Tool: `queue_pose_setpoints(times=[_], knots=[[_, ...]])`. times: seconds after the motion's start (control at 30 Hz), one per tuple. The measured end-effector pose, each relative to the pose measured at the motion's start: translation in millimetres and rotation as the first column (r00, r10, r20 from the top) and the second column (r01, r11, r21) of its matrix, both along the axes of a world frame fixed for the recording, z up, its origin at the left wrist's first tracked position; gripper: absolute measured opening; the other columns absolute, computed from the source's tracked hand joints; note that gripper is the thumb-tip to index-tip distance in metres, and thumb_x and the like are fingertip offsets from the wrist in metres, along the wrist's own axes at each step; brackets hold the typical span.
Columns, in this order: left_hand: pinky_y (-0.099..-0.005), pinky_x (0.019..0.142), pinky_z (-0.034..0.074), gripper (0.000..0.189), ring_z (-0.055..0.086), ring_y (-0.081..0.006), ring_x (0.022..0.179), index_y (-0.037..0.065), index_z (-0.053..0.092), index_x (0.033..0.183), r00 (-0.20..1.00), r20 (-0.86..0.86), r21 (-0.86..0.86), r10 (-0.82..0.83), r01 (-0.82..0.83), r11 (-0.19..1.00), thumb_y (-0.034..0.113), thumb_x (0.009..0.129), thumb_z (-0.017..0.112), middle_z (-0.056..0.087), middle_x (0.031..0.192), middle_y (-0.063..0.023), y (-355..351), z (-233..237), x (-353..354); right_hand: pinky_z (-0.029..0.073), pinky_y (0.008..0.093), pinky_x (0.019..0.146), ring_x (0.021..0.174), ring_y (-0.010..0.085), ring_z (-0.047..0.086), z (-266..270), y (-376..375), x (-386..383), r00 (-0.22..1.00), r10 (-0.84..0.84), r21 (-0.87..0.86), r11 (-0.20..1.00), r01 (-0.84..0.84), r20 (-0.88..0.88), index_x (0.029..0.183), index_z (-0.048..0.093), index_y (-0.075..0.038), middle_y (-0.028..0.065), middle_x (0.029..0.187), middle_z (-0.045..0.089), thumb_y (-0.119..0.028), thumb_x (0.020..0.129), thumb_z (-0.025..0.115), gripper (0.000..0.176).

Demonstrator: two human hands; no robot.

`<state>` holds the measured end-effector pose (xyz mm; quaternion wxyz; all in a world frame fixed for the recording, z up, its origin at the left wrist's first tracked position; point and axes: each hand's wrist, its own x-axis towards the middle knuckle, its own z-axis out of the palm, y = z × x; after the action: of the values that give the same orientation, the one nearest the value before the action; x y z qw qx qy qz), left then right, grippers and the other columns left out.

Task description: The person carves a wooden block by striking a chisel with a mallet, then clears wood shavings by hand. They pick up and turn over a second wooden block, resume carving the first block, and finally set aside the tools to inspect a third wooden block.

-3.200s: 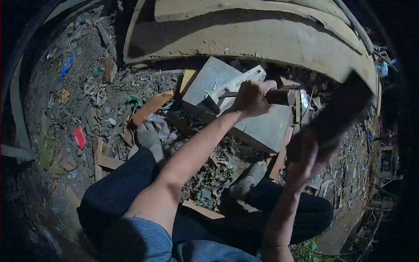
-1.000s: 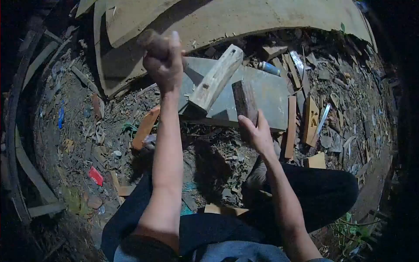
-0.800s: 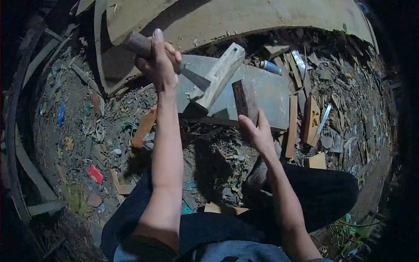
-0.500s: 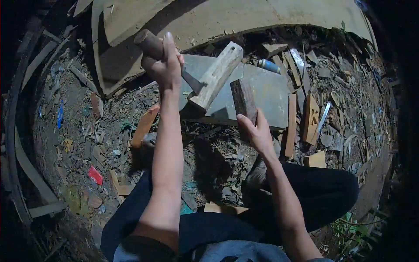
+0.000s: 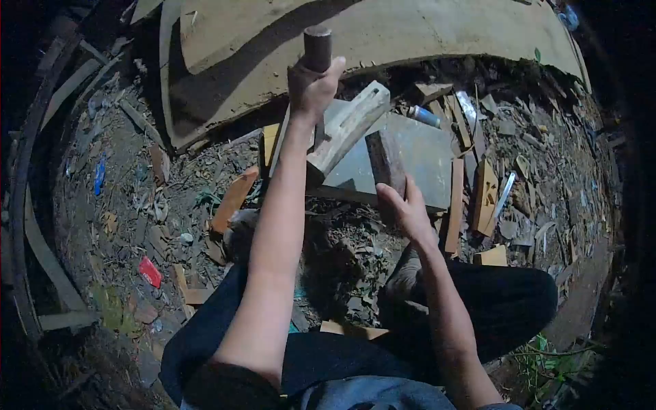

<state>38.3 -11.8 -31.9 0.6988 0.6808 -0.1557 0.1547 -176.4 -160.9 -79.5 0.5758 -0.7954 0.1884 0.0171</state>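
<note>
My left hand (image 5: pixel 312 90) is closed around the thick round handle of a chisel (image 5: pixel 318 51), held nearly upright. Its dark blade shows only in part below the hand, beside a pale, rough wooden block (image 5: pixel 350 130); whether the tip touches the wood is hidden. That block lies slantwise on a grey flat slab (image 5: pixel 417 154) and has a hole near its far end. In my right hand (image 5: pixel 408 213) is a dark, squared piece of wood (image 5: pixel 384 158), gripped at its lower end and raised over the slab's right part.
Large curved boards (image 5: pixel 437 34) lie beyond the slab. A small can (image 5: pixel 425 116) sits behind it. Wood offcuts, including a brown strip (image 5: pixel 454 205) and a notched piece (image 5: pixel 486 198), lie to the right. A red wrapper (image 5: pixel 149 272) is on the littered ground at left.
My left hand has moved right with the chisel, which has swung from a slant to nearly upright. The dark piece of wood in my right hand has barely shifted.
</note>
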Motion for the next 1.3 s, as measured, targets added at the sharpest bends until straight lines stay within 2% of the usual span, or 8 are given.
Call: queue_pose_setpoints(times=[0.23,0.33,0.5,0.63,0.83,0.93,1.1,1.3], knots=[[-0.0228,0.043,0.033,0.022,0.044,-0.0034,0.045,0.014,0.052,0.069,0.993,-0.040,-0.010,-0.110,0.110,0.994,0.020,0.083,0.068,0.048,0.056,0.0063,3,3,-4,0.047,0.0306,0.081,0.090,0.0167,0.059,60,2,14,0.985,-0.059,0.282,0.959,0.012,0.160,0.121,0.051,0.005,0.0143,0.102,0.063,-0.035,0.085,0.067,0.057],[-0.0232,0.044,0.033,0.023,0.045,-0.0030,0.048,0.015,0.052,0.068,0.990,-0.077,0.046,-0.119,0.122,0.991,0.022,0.083,0.067,0.049,0.058,0.0060,2,-6,-3,0.039,0.0242,0.044,0.056,0.0091,0.053,143,19,30,0.952,-0.011,0.260,0.963,-0.073,0.307,0.108,0.052,-0.001,0.0025,0.076,0.057,-0.034,0.085,0.068,0.044],[-0.0334,0.058,0.043,0.023,0.053,-0.0098,0.064,0.005,0.063,0.077,0.985,-0.167,0.040,-0.049,0.057,0.998,0.026,0.080,0.070,0.058,0.068,-0.0008,3,5,-18,0.052,0.0358,0.072,0.084,0.0239,0.064,204,34,75,0.524,0.185,-0.137,0.982,-0.128,0.831,0.113,0.049,0.000,0.0175,0.096,0.064,-0.034,0.086,0.066,0.047],[-0.0350,0.074,0.048,0.028,0.061,-0.0168,0.080,0.004,0.065,0.096,0.972,-0.172,0.014,-0.161,0.165,0.986,0.026,0.080,0.070,0.065,0.087,-0.0089,1,10,-29,0.050,0.0486,0.076,0.084,0.0422,0.065,192,30,104,0.843,0.504,-0.893,0.445,-0.066,0.189,0.119,0.048,-0.007,0.0232,0.087,0.067,-0.056,0.082,0.056,0.062],[-0.0373,0.084,0.048,0.039,0.064,-0.0234,0.092,0.003,0.062,0.112,0.995,0.030,-0.035,-0.100,0.101,0.994,0.024,0.080,0.068,0.068,0.101,-0.0149,-4,-10,-25,0.050,0.0475,0.074,0.082,0.0383,0.066,200,42,99,0.700,0.345,-0.426,0.903,-0.064,0.626,0.111,0.052,-0.005,0.0198,0.087,0.068,-0.054,0.080,0.057,0.059],[-0.0344,0.095,0.041,0.044,0.050,-0.0194,0.107,0.003,0.051,0.120,0.958,-0.005,-0.004,-0.286,0.286,0.958,0.022,0.082,0.062,0.055,0.114,-0.0073,0,-24,-9,0.050,0.0494,0.075,0.086,0.0411,0.065,199,43,99,0.845,0.515,-0.936,0.349,-0.056,0.142,0.111,0.051,-0.006,0.0230,0.088,0.067,-0.055,0.080,0.058,0.058],[-0.0383,0.083,0.047,0.034,0.061,-0.0247,0.096,0.003,0.060,0.107,0.988,0.148,0.227,-0.029,-0.005,0.974,0.027,0.082,0.062,0.065,0.101,-0.0127,-5,-26,-10,0.050,0.0509,0.076,0.087,0.0422,0.065,202,51,91,0.744,0.373,-0.676,0.723,0.142,0.555,0.108,0.051,-0.005,0.0239,0.086,0.066,-0.055,0.080,0.057,0.057],[-0.0385,0.065,0.049,0.023,0.067,-0.0240,0.074,0.005,0.065,0.091,0.962,0.229,0.082,0.146,-0.169,0.982,0.026,0.083,0.062,0.069,0.076,-0.0096,-3,3,-24,0.048,0.0505,0.078,0.088,0.0422,0.064,183,33,96,0.894,0.383,-0.809,0.587,-0.042,0.232,0.108,0.048,-0.004,0.0260,0.091,0.065,-0.057,0.079,0.055,0.061]])
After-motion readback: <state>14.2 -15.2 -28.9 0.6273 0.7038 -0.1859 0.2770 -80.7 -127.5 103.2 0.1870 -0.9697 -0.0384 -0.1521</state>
